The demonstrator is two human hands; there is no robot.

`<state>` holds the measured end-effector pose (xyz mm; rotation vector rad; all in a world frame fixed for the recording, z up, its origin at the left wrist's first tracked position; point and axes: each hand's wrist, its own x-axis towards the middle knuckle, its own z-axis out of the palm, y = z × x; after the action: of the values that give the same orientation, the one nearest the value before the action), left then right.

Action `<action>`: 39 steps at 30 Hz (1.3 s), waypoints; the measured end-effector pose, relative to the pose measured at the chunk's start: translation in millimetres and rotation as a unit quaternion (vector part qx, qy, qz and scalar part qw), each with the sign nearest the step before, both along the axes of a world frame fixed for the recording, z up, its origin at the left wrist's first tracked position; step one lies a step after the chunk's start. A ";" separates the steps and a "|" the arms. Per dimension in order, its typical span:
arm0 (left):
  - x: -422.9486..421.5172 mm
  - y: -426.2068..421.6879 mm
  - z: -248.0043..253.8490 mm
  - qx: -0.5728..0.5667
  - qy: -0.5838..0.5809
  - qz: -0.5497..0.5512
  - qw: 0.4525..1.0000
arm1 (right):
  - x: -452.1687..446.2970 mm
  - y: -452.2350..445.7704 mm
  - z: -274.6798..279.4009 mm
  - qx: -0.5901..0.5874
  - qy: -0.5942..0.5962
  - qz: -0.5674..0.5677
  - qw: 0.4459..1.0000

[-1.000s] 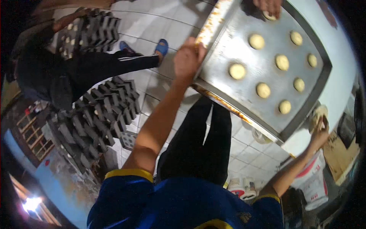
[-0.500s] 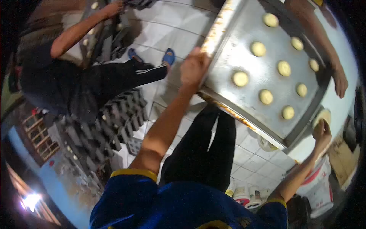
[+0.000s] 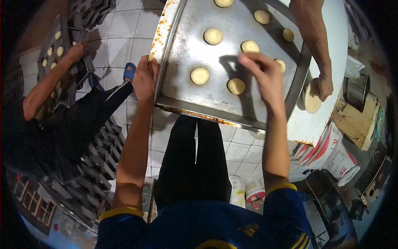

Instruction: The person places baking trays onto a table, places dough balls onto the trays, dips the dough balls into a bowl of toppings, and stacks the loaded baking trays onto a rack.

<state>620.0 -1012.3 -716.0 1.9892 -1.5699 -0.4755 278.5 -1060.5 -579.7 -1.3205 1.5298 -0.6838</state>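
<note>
A metal baking tray (image 3: 186,89) lies on a white table with rusty edges (image 3: 159,35). Several round, pale dough pieces (image 3: 200,76) are spaced out on it. My left hand (image 3: 144,81) is closed at the table's left edge, by the tray's rim. Over the tray hovers my right hand (image 3: 267,79), fingers curled and thumb drawn in, close to one dough piece (image 3: 249,46). Whatever sits between its fingertips is too small to make out. Right of the tray, a shallow round dish (image 3: 311,99) stands on the table, with another person's hand (image 3: 325,87) at it.
To my left, a person in dark clothes reaches (image 3: 72,56) to a tray of dough pieces (image 3: 58,36). Dark stacked trays (image 3: 97,170) stand below that person. Sacks (image 3: 331,155) and a wooden board (image 3: 358,120) lie at the right; a white tub (image 3: 253,189) stands near my legs.
My right hand has left the round dish and come over the tray. The other person's hand has reached the dish. My view has shifted, so the tray appears further left.
</note>
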 end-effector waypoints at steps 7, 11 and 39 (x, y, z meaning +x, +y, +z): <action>-3.2 0.2 0.6 0.035 -0.018 0.014 0.999 | 58.7 -59.5 -64.9 -0.321 0.250 0.109 0.907; -1.4 -1.1 1.0 0.044 -0.015 0.019 0.999 | 54.6 -55.7 -83.7 -0.382 0.330 0.149 0.850; -2.6 -0.8 20.4 0.069 0.024 0.033 0.997 | -54.3 90.1 36.5 -0.116 0.121 -0.107 0.980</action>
<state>617.4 -1013.1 -695.6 2.1098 -1.4728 -0.6152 224.3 -970.4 -543.1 -1.4668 1.8522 -0.8853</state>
